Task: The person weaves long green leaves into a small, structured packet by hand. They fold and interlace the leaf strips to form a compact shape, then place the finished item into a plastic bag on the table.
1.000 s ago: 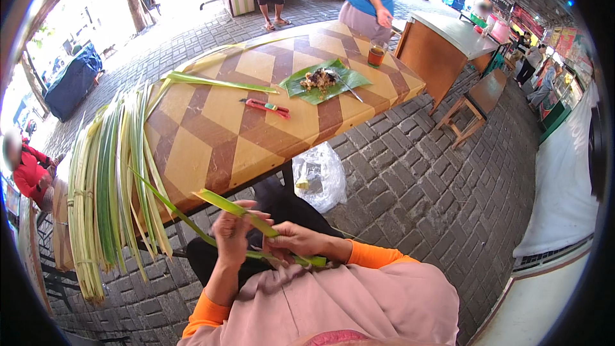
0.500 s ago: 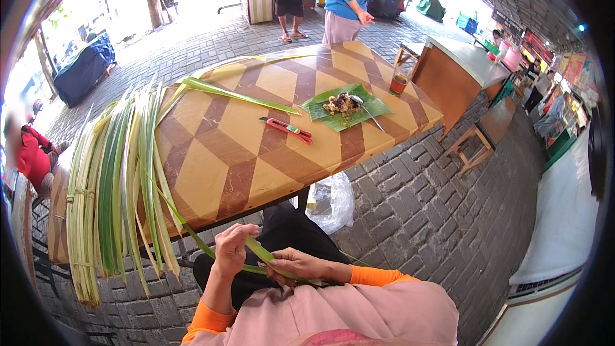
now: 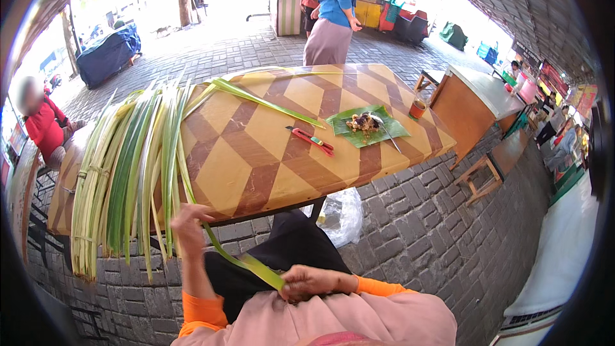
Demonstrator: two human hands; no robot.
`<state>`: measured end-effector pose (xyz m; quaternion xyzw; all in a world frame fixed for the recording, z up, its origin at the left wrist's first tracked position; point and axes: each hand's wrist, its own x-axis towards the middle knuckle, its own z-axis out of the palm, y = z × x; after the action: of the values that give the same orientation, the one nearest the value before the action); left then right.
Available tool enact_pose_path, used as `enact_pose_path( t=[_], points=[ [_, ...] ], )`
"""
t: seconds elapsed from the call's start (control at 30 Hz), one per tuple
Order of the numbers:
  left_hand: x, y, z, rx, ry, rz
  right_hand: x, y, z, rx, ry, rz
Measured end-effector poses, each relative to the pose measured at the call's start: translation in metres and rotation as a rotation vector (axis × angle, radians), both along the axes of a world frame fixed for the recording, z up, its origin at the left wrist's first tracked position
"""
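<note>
The left hand (image 3: 190, 225) has swung left, near the leaf bundle (image 3: 122, 176) on the desk (image 3: 256, 144), too blurred to tell its grip; the green strip (image 3: 263, 271) now slants over the lap (image 3: 285, 238), seemingly laid out longer for working, its end pinched in the right hand (image 3: 311, 282)

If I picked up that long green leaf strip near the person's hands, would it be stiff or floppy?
Probably floppy along its length: the leaf strip curves as it runs from near the left hand to the right hand. It's likely light too, because it looks thin and narrow.
</note>
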<state>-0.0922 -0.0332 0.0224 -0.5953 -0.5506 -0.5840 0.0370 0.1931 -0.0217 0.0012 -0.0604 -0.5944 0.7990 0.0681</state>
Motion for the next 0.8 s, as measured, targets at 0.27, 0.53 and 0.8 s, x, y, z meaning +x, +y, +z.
enact_pose_path(
  t=[0.27,0.53,0.8],
  points=[
    [0.030,-0.024,0.044,-0.199,-0.665,-0.404,0.008,0.015,0.003,-0.230,-0.002,-0.184],
    [0.086,-0.014,0.028,-0.339,-0.940,-1.133,-0.007,0.003,0.001,-0.486,0.033,-0.071],
    [0.087,-0.020,0.024,-0.299,-0.861,-0.926,-0.008,0.005,0.000,-0.473,0.019,-0.103]
  ],
)
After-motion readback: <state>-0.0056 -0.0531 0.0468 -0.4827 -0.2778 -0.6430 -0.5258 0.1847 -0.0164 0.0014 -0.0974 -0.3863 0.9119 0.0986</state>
